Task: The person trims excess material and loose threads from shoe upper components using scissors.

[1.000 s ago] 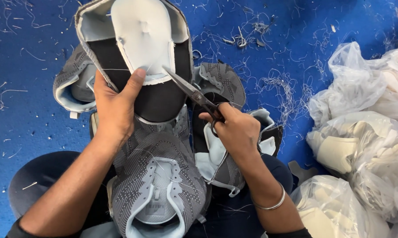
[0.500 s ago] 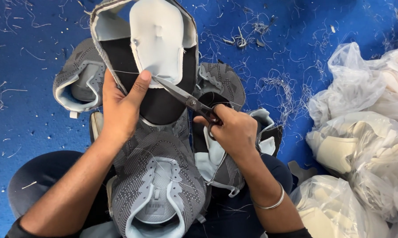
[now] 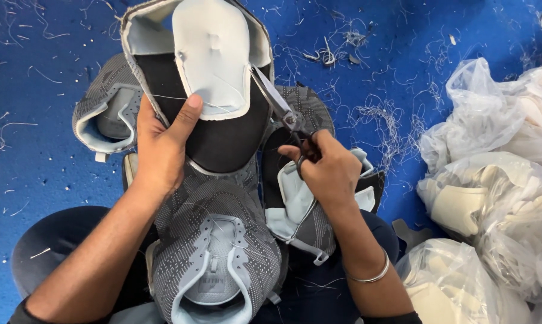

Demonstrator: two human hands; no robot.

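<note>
Nearest, a finished grey knit shoe upper [image 3: 214, 264] lies on the person's lap. Above it, the left hand [image 3: 160, 147] closes its grip on the opened upper [image 3: 205, 72], thumb on the pale lining. The right hand [image 3: 328, 171] holds scissors [image 3: 280, 105], the blades seemingly at the lining edge. Farther, thread scraps [image 3: 373, 114] lie on the blue floor [image 3: 37, 180], clear bags [image 3: 499, 180] at right.

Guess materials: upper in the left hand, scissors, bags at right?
Upper: grey knit textile, going by the woven pattern; its pale tongue looks like matte foam or lining. Scissors: shiny metal blades, dark handles, probably coated. Bags: thin clear plastic film, crinkled and glossy.
</note>
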